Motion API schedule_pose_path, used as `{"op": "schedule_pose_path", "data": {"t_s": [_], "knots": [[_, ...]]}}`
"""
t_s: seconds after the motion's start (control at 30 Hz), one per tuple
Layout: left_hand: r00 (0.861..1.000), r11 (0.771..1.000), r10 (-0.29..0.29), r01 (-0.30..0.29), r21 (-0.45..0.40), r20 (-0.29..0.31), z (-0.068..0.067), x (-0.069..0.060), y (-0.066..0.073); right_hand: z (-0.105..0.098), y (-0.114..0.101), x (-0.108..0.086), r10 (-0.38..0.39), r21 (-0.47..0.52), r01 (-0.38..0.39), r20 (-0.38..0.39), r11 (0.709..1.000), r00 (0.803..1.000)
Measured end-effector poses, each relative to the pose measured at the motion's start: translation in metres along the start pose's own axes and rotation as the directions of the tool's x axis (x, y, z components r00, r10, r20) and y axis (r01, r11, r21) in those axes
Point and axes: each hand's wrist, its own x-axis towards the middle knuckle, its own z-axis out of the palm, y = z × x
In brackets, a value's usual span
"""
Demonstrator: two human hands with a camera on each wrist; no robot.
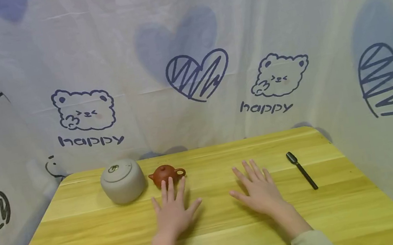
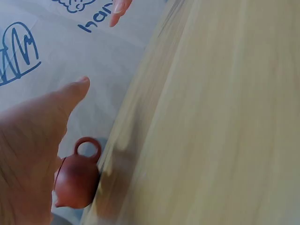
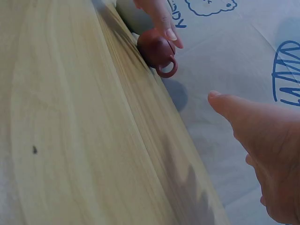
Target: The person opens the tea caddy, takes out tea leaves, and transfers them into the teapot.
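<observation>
My left hand (image 1: 173, 211) has its fingers spread, palm down, just in front of a small reddish-brown teapot (image 1: 165, 173). In the head view its fingertips overlap the teapot's lower edge; they grip nothing. Left of the teapot stands a grey lidded jar (image 1: 123, 183). The right hand (image 1: 262, 191) is spread too, fingers straight and holding nothing, at centre right. A black spoon (image 1: 302, 170) lies to the right of that hand. In the left wrist view the teapot (image 2: 78, 180) shows past the left hand (image 2: 33, 150); the right wrist view shows the right hand (image 3: 276, 145) with its thumb extended.
A wooden table (image 1: 214, 242) with yellow grain bears everything. Behind it and at both sides hangs a white cloth (image 1: 197, 126) printed with hearts, bears and the word "happy". The jar and teapot stand near the table's back edge.
</observation>
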Motion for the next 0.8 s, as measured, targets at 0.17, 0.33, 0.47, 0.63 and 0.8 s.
{"op": "schedule_pose_path", "data": {"t_s": [0.17,0.33,0.47,0.63,0.8], "knots": [[1.0,1.0,0.014,-0.014,-0.006,0.011,-0.009,0.0,-0.014,0.002,-0.004,0.005,-0.027,-0.009,0.027,0.017,1.0,0.999],[0.999,0.999,0.045,-0.045,0.011,-0.014,-0.022,-0.001,-0.031,0.004,-0.014,0.01,-0.07,-0.022,0.071,0.028,0.997,0.997],[0.996,0.997,0.075,-0.073,0.024,-0.054,-0.035,-0.002,-0.041,0.005,-0.028,0.014,-0.101,-0.009,0.102,0.039,0.995,0.994],[0.992,0.993,0.105,-0.101,0.055,-0.067,-0.044,-0.001,-0.05,0.007,-0.046,0.021,-0.14,-0.011,0.141,0.053,0.99,0.989],[0.992,0.992,0.118,-0.115,0.053,-0.055,-0.047,0.004,-0.053,0.01,-0.064,0.033,-0.188,0.0,0.189,0.073,0.982,0.979]]}}
